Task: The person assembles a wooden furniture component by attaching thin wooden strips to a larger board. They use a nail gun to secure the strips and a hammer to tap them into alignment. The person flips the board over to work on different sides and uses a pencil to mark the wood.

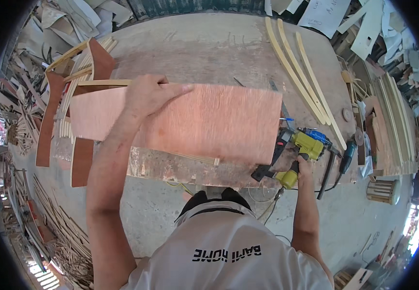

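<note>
A rectangular reddish plywood panel [209, 125] is tilted up over the workbench, its face toward me. My left hand [146, 94] grips its upper edge, thumb stretched along the face and the other fingers partly hidden. At the bench's front right, my right hand [305, 166] is closed round the handle of a yellow-green and black nail gun [308, 146], which has an air hose at its base. Left of the panel stands a frame of curved brown side pieces [50, 121] joined by pale wooden rails; the panel covers part of it.
Three long curved wooden strips [302, 72] lie on the right of the workbench [185, 41]. Beside the nail gun are a blue power tool [348, 157] and a black bar-shaped tool [326, 176]. A cylindrical stool [383, 191] stands on the floor at right. Wood scraps [54, 217] pile up at left.
</note>
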A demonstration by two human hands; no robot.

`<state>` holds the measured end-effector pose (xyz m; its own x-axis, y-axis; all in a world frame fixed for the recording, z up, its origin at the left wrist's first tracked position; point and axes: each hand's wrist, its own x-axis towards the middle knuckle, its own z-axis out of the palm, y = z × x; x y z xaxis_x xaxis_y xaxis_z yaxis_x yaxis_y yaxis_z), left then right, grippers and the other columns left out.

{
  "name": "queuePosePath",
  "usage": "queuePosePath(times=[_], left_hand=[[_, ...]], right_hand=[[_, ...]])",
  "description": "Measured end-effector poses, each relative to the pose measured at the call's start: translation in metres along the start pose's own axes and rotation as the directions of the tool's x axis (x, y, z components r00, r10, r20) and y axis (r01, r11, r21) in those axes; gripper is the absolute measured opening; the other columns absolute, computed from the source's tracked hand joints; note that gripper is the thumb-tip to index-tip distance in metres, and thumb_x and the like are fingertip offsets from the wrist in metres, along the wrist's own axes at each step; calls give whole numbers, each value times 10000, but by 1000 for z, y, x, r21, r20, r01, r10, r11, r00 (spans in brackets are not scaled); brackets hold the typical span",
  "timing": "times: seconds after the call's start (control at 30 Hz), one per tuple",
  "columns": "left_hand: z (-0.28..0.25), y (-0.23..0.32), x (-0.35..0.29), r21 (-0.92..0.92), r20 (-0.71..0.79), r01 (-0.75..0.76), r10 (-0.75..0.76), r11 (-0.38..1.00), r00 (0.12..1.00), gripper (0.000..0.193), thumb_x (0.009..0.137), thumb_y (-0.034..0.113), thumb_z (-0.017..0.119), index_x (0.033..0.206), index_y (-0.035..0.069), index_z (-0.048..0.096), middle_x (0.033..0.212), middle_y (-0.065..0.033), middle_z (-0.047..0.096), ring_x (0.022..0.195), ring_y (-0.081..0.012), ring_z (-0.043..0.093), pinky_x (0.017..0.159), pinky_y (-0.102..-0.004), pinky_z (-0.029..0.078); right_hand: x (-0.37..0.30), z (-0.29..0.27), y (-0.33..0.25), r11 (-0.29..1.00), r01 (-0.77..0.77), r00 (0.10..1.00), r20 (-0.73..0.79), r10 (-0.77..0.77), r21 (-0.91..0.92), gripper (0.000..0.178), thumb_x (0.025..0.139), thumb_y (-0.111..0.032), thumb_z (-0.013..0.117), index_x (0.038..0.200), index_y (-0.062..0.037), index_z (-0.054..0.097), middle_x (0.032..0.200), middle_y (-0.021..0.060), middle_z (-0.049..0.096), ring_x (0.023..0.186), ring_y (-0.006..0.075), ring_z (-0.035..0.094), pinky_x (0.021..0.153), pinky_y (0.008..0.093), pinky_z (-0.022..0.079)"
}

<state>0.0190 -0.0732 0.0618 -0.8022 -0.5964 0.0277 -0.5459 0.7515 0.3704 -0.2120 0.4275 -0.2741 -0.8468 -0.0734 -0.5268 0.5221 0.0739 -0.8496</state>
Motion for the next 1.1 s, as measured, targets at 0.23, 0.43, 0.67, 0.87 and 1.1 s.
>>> queuePosePath(times=[0.23, 0.43, 0.67, 0.87, 1.1], left_hand=[[7, 0, -8, 171, -81, -101, 116, 980, 990, 752, 763, 761, 655, 757, 14, 735, 715, -185, 693, 724, -345, 701, 669, -450, 530], [-8, 22, -13, 98, 56, -292, 287, 952, 956, 708, 754, 726, 691, 807, 22, 742, 731, -191, 696, 753, -379, 694, 697, -467, 523], [-5, 13, -6, 137, 119, -318, 303, 938, 946, 803, 766, 784, 633, 892, 0, 752, 839, -213, 715, 858, -373, 704, 768, -476, 544], [-12, 12, -11, 129, 124, -283, 267, 950, 956, 806, 772, 767, 645, 886, -25, 743, 828, -222, 709, 839, -375, 706, 751, -472, 546], [-11, 16, -13, 144, 143, -267, 247, 953, 958, 810, 771, 789, 632, 845, -11, 734, 772, -193, 694, 798, -332, 709, 722, -460, 553]], right_hand=[[-235, 23, -86, 934, 358, 932, -68, -356, 19, 315, 778, 12, 682, 1073, -2, 570, 806, 59, 605, 651, 178, 607, 588, 314, 503], [-363, 49, -119, 852, 516, 852, -48, -521, -87, 297, 849, -85, 754, 1113, -18, 633, 970, 81, 699, 796, 180, 671, 725, 330, 531], [-371, 78, -66, 457, 553, 766, 208, -609, -697, 154, 857, -146, 735, 979, -59, 698, 885, 52, 694, 759, 192, 646, 723, 352, 526], [-373, 119, -87, 48, 704, 522, 471, -711, -709, 257, 807, -150, 764, 1046, -79, 704, 903, 72, 703, 831, 266, 667, 742, 389, 527], [-367, 121, -87, 176, 731, 568, 446, -692, -659, 250, 795, -122, 744, 1041, -92, 710, 894, 57, 711, 826, 276, 675, 732, 396, 529]])
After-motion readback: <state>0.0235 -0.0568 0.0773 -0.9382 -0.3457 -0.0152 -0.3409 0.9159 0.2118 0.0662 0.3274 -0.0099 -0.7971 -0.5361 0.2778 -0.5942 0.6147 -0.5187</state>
